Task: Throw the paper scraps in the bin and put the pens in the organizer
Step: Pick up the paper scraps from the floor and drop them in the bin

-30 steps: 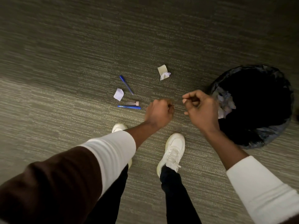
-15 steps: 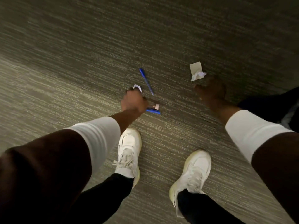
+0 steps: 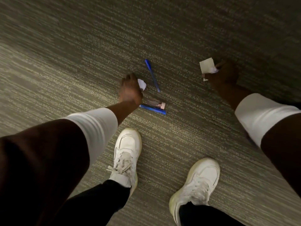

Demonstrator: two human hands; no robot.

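My left hand (image 3: 130, 91) is down on the carpet, its fingers closed on a small white paper scrap (image 3: 142, 84). My right hand (image 3: 223, 77) grips a pale yellow scrap (image 3: 206, 67) together with a crumpled white bit (image 3: 214, 70). Between the hands a blue pen (image 3: 152, 75) lies on the floor, slanted. A second blue pen (image 3: 153, 109) lies just right of my left wrist, with a short clear, pink-ended pen (image 3: 156, 103) right above it. The bin and the organizer are out of view.
Grey-green striped carpet (image 3: 81, 46) fills the view. My two white sneakers stand below the pens, the left shoe (image 3: 127, 150) and the right shoe (image 3: 200, 181). Open floor stretches ahead and to the left.
I have bent down from beside the bin, which has left the view. Both hands reached the floor: the left closed on the white scrap, the right on the yellow and crumpled scraps.
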